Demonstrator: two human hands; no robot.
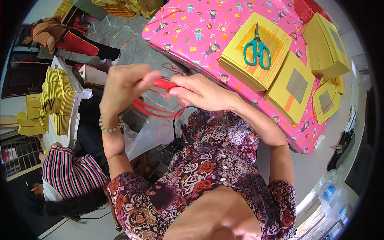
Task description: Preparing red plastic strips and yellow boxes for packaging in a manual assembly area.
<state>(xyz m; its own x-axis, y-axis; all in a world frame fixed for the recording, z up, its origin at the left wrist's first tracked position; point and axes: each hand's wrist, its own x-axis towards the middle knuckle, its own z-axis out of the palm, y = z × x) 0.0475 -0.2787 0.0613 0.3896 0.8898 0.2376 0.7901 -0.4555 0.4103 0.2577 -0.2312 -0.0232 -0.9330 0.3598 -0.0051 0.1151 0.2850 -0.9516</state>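
Observation:
Near the left of centre, a bundle of thin red cords hangs in loops between my hands. My left hand, blurred by motion and with a beaded bracelet at its wrist, is closed around one part of the bundle. Thumb and fingers of my right hand pinch the flat red part of the bundle from the other side. Loose cord ends stick up behind the hands, over the near edge of a table with a pink patterned cover.
Teal-handled scissors lie on a stack of yellow paper sheets. More yellow stacks stand on the table's right side. At left, folded yellow paper piles rest by a person in a striped top. Another person bends at far left.

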